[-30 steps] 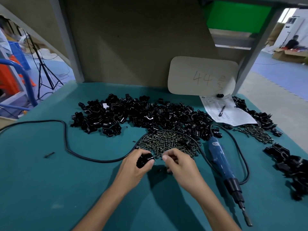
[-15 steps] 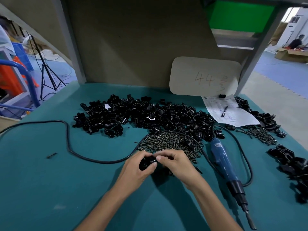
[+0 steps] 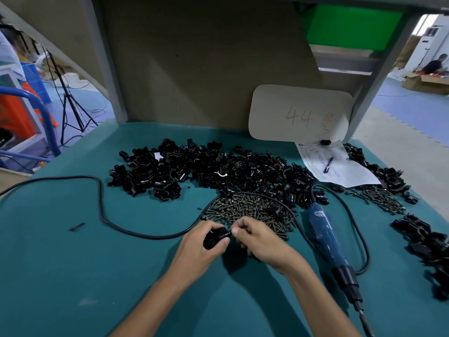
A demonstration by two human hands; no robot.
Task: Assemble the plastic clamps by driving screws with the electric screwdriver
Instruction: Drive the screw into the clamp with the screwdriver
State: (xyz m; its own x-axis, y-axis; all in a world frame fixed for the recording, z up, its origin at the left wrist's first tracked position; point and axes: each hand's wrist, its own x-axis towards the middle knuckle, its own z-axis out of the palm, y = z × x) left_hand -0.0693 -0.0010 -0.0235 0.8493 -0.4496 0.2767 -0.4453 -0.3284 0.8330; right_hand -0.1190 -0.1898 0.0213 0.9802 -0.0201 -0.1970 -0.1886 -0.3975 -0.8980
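While I watch through the head camera, both hands meet just on the near side of the screw heap, which I take as my marker on the green tabletop. The left hand has its grip curled round a black plastic clamp, thumb below and fingers over the top, held just off the near-left edge of the heap. The right hand sits at the heap's near edge with its grip pressed together, thumb and forefinger pinching a screw against the clamp's right end. The screw is so small that I can make out little more than a glint.

The electric screwdriver lies flat just right of the heap, untouched, blue body toward the heap and bit pointing to the near edge. Its black cord arcs over the heap's far side and runs off well to the left.

Beyond the heap, touching its far edge, spreads the big pile of loose clamp parts. Far right of the heap lie a smaller scatter of screws and a cluster of black clamps. Beyond and right of the heap a printed sheet carries a pen, and behind that leans a card marked 44. One stray dark piece lies well left of the heap.
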